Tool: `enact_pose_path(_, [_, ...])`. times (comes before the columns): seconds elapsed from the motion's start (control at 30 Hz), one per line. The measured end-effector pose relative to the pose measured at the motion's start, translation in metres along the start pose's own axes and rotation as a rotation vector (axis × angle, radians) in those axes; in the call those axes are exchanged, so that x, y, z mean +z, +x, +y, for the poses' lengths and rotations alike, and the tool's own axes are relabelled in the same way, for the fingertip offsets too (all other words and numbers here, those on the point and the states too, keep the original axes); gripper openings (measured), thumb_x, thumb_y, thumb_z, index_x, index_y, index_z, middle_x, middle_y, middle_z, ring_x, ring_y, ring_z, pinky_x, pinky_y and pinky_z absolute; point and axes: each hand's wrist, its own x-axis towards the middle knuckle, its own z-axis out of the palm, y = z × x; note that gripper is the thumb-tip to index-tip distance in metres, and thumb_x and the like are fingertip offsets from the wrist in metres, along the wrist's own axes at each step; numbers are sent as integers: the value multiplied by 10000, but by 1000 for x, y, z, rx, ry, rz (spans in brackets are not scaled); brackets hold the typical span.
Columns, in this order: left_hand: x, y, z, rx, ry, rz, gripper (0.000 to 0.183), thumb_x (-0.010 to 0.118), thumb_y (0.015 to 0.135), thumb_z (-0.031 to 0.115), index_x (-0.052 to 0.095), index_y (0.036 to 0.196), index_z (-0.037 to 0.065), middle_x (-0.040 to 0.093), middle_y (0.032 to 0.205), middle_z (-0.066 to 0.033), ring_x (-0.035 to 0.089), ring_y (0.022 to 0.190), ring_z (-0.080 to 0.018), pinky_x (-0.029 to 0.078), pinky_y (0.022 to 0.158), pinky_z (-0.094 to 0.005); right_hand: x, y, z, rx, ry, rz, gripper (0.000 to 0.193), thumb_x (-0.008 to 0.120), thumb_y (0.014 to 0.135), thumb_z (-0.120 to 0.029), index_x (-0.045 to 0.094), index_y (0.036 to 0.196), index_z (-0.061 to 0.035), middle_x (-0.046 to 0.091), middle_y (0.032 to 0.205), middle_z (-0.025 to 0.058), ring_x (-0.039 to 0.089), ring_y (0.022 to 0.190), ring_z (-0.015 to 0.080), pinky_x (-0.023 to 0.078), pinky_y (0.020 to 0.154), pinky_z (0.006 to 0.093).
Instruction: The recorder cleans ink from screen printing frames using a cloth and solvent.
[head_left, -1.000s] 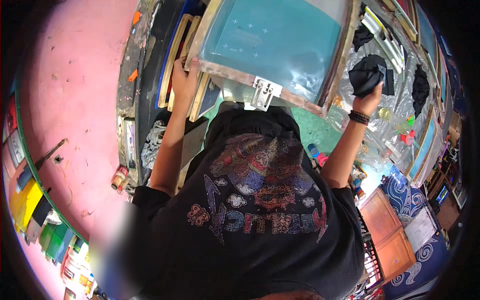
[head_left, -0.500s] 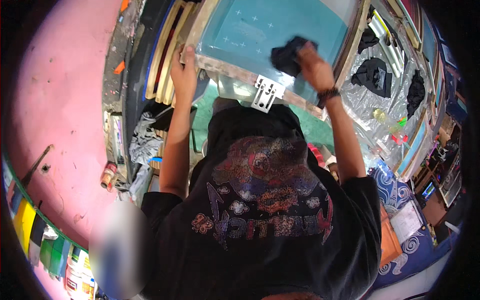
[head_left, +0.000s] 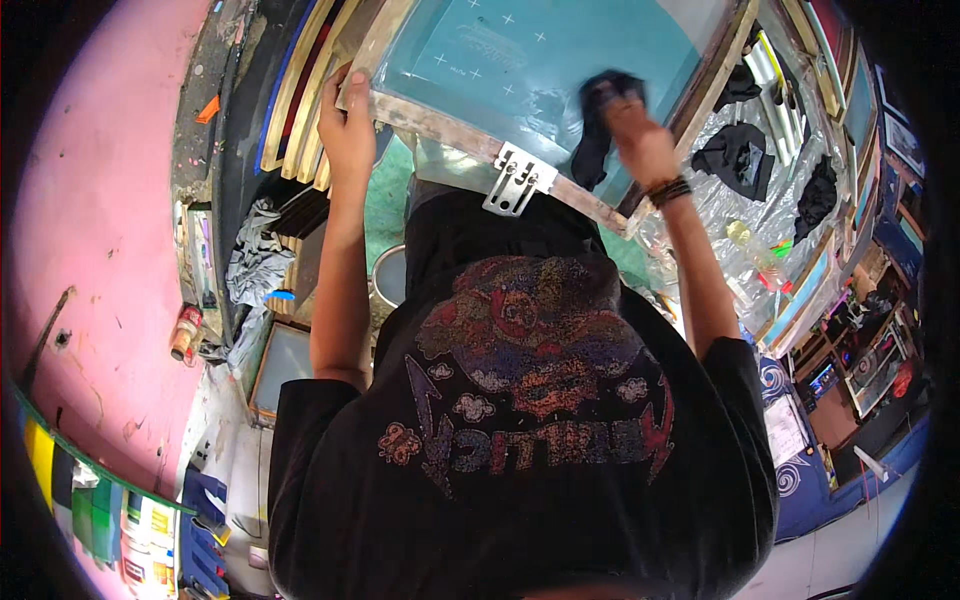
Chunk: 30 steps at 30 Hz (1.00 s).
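In front of me a wood-framed printing screen (head_left: 500,75) lies with blue-green mesh marked by small pale crosses. My left hand (head_left: 348,130) grips the near left corner of its wooden frame (head_left: 430,122), fingers bent over the edge. Over the right part of the mesh, my right hand (head_left: 640,140), a dark bracelet at its wrist, bunches a black cloth (head_left: 595,140). The cloth is slightly blurred, and one end trails toward the near edge. A slotted metal bracket (head_left: 518,180) is fixed to the middle of the frame's near side.
Several wooden frames (head_left: 290,110) stand at the left beside a grey rag (head_left: 258,250). Clear plastic sheeting (head_left: 720,200) on the right bears black cloth scraps (head_left: 737,160) and a plastic bottle (head_left: 745,235). A pink wall (head_left: 110,200) runs along the left.
My right hand and the black cloth have moved right across the mesh, and the cloth now hangs longer toward the near edge. My left hand stays on the frame corner; the view has shifted slightly.
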Motion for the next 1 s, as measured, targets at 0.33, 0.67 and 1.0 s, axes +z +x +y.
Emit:
enact_pose_path(0.33, [-10, -3, -4, -4, 68, 4, 523, 624, 993, 368, 604, 1343, -20, 710, 1055, -123, 554, 732, -101, 463, 683, -237, -10, 9, -48, -782, -18, 52, 448, 601, 849, -86, 614, 1297, -89, 474, 1529, 57, 352, 1476, 264, 293, 1226, 481])
enact_pose_path(0.67, [-16, 2, -20, 143, 99, 50, 552, 631, 980, 398, 608, 1343, -17, 700, 869, -86, 361, 544, -54, 347, 505, -229, -14, 78, -102, -986, 73, 156, 499, 605, 821, -71, 566, 1317, -40, 528, 1434, 173, 428, 1405, 372, 284, 1207, 527])
enact_pose_path(1.0, [-12, -1, -18, 178, 88, 65, 537, 640, 971, 383, 612, 1334, -12, 685, 1225, -230, 656, 1126, -243, 474, 981, -324, -32, 147, -131, -798, 12, 279, 445, 568, 861, -89, 595, 1304, -54, 561, 1368, 229, 440, 1360, 402, 317, 1167, 525])
